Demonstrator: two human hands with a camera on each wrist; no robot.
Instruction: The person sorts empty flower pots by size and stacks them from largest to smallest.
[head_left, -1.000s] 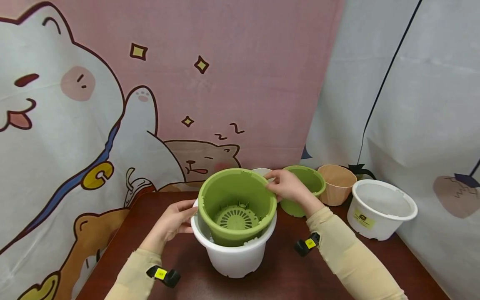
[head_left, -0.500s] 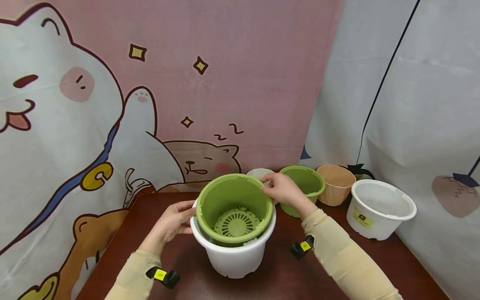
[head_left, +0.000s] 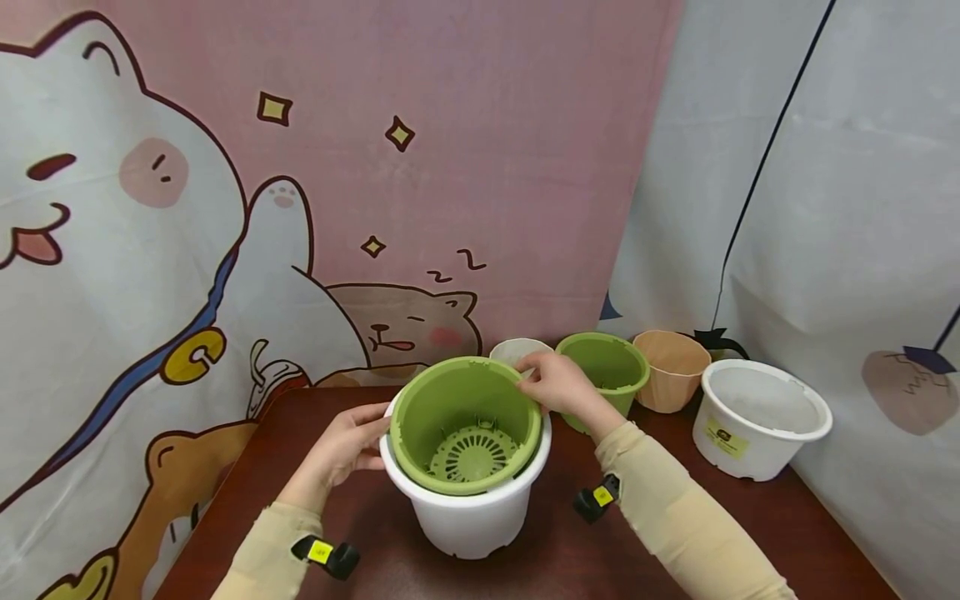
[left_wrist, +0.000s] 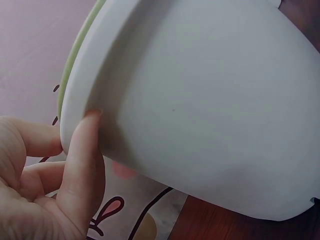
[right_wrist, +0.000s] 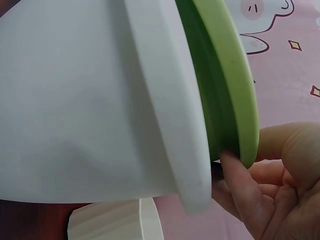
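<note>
A green plastic flower pot [head_left: 465, 392] with a slotted bottom sits partly inside a white pot [head_left: 471, 527] on the table. My left hand [head_left: 347, 446] holds the white pot's rim at its left; in the left wrist view the thumb [left_wrist: 85, 165] lies under that rim. At the back right, my right hand [head_left: 561, 387] pinches the green pot's rim. The right wrist view shows the green rim [right_wrist: 235, 75] standing clear of the white rim [right_wrist: 175, 110] on that side, with a gap between them. The lower part of the green pot is hidden inside the white one.
Behind my right hand stand a small white pot [head_left: 517, 348], another green pot [head_left: 611, 367] and a peach pot [head_left: 670, 375]. A white pot with a yellow label [head_left: 750, 442] is at the right edge of the dark red table [head_left: 600, 550]. A printed cloth [head_left: 525, 167] hangs behind.
The green pot has gone down deeper and more level into the white pot. My right hand has moved slightly left and down with it. The left hand has stayed at the white rim.
</note>
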